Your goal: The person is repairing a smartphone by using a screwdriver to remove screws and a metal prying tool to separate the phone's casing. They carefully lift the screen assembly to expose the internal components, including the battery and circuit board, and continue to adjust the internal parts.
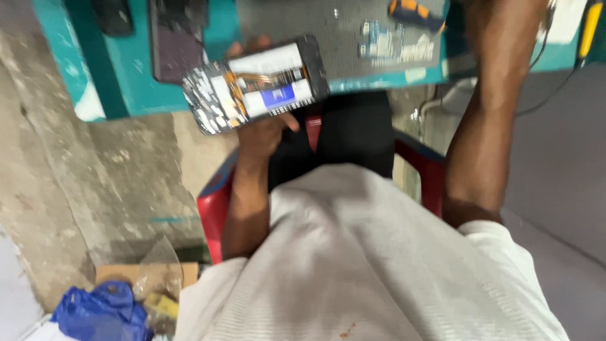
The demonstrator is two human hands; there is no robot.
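My left hand (262,132) grips an opened mobile phone (255,85) with its back cover off, held flat in front of my chest below the table edge. Its circuit board, orange flex cables and white battery show. My right arm (486,113) reaches up to the teal worktable (136,63); the right hand itself is cut off by the top of the frame. A grey work mat (328,31) lies on the table with small phone parts (379,41) and a screwdriver with a blue and orange handle (416,12).
I sit on a red plastic chair (214,208) in a white shirt. A dark phone panel (177,47) lies on the table at left. A cardboard box (126,275) and blue plastic bag (104,312) sit on the concrete floor at lower left.
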